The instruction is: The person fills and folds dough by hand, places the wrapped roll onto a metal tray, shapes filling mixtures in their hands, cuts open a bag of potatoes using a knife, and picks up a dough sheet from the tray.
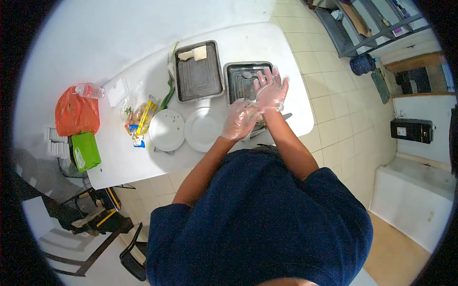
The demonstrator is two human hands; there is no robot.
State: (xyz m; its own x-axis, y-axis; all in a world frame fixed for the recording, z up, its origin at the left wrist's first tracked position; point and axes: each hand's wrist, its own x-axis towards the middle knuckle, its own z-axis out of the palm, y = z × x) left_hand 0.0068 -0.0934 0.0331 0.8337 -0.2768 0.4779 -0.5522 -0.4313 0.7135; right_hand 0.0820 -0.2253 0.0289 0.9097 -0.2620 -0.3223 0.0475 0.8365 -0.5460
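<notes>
A clear plastic glove covers each of my hands. My left hand (pixel 241 119) is at my right wrist, its fingers closed on the cuff of the right plastic glove (pixel 261 108). My right hand (pixel 272 93) is raised with fingers spread, holding nothing. Behind it lies a dark rectangular baking tray (pixel 234 76), partly hidden by the hands. A second dark tray (pixel 198 78) to its left carries pale block-like pieces (pixel 199 53). A white plate (pixel 202 128) sits beside my left hand. The tip of a knife blade (pixel 286 116) shows past my right forearm.
Another white plate (pixel 167 130) with small dark bits, a food packet (pixel 143 119) and green leafy stalks (pixel 168 93) lie left on the white table (pixel 129 167). An orange bag (pixel 76 114), a plastic bottle (pixel 90 90) and a green packet (pixel 86 151) stand at the far left.
</notes>
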